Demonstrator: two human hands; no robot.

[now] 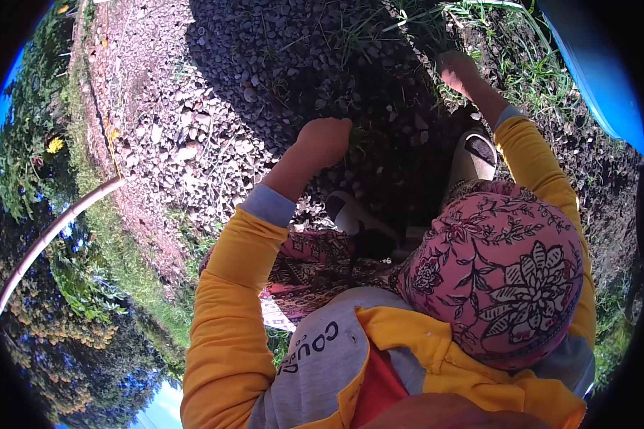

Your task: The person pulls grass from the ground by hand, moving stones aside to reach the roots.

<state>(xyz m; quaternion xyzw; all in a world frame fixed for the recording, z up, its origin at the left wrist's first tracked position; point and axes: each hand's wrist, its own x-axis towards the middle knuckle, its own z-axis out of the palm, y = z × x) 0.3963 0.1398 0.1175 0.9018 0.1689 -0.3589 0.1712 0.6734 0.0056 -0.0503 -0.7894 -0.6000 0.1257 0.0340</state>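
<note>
My left hand (pixel 325 141) is closed in a fist low over shaded gravel (pixel 279 79). A small green weed (pixel 359 139) shows at its fingers, partly hidden by the fist. Farther forward and to the right, my right hand (pixel 459 73) is closed close to the ground, its fingertips in shadow. Green grass (pixel 529 53) grows beside and beyond that hand; whatever its fingers hold is hidden. Yellow sleeves with grey cuffs cover both forearms. My bent knee in pink floral cloth (pixel 501 279) fills the lower right.
A shoe (pixel 481 149) stands on the soil below my right hand, and another (pixel 343 211) on the gravel. Blue material (pixel 594 79) rises at the right edge. Toward the left are a curved pole (pixel 57 229), a grassy strip (pixel 114 236) and leafy trees (pixel 32 136).
</note>
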